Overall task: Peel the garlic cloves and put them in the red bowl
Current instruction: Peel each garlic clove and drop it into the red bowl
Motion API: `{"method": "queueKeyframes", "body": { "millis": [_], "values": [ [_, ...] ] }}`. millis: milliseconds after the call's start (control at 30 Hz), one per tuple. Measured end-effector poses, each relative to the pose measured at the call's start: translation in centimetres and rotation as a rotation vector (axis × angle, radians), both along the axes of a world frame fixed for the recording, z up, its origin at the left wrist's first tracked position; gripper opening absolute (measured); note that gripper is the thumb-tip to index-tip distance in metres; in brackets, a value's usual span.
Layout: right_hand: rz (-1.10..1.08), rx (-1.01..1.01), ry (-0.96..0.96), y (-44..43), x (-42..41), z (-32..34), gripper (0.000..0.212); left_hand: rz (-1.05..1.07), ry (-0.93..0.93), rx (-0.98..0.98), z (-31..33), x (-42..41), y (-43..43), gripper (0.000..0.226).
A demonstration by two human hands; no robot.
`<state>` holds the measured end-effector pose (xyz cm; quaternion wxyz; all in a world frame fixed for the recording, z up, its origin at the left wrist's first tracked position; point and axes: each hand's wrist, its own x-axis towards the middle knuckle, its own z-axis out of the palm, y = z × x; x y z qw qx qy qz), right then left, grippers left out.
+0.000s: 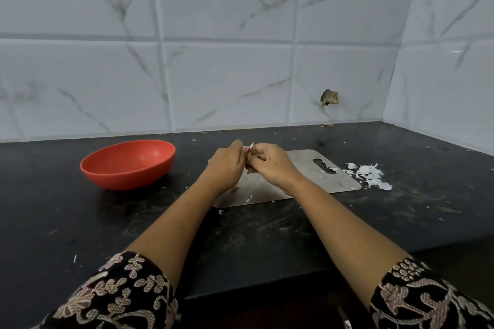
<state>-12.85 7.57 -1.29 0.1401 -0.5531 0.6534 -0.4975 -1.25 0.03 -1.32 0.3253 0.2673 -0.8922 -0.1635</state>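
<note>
1. Both hands meet above the far end of a steel cutting board (320, 177), raised off it. The left hand (227, 165) and the right hand (272, 164) have curled fingers, knuckles towards the camera and fingertips pressed together.
2. Between those fingertips they pinch a garlic clove (250, 153), each hand gripping a side. A white flake of skin (251, 145) sticks up from the top of the pinch.
3. Most of the clove is hidden behind the fingers, so I cannot tell how much of it is peeled.
4. Both forearms reach forward from patterned dark sleeves (125, 296), which the lower edge of the view cuts off. The forearms cover the middle of the board.
5. Left of the hands and well apart from them stands the red bowl (125, 177), upright on the black table (80, 227). The inside that shows is bare; its bottom is hidden by the near wall.
6. Right of the board, just beside its handle slot (324, 166), lies a heap of white garlic peels (371, 175).
7. Small white scraps are scattered over the board and the table.
8. Behind rises a marbled tile wall (213, 75) with a broken hole (329, 97) low on its right.
</note>
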Motion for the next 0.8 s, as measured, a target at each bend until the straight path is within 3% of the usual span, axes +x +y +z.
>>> {"method": "queueKeyframes", "body": {
  "millis": [300, 667, 733, 800],
  "values": [
    [-0.043, -0.003, 0.163, 0.6, 1.5, 0.2, 0.02, 0.044, -0.065, -0.002, 0.1, -0.1, -0.1, 0.033],
    [-0.008, 0.173, 0.384, 0.7, 2.5, 0.4, 0.023, 0.061, -0.134, -0.01, 0.2, 0.1, 0.1, 0.033],
    [-0.006, 0.162, 0.376, 0.8, 2.2, 0.7, 0.022, 0.041, -0.096, -0.014, 0.2, 0.2, 0.0, 0.032],
    [0.011, 0.111, 0.243, 0.6, 2.0, 0.8, 0.022, 0.014, -0.027, -0.002, 0.0, 0.2, -0.2, 0.031]
  ]
}}
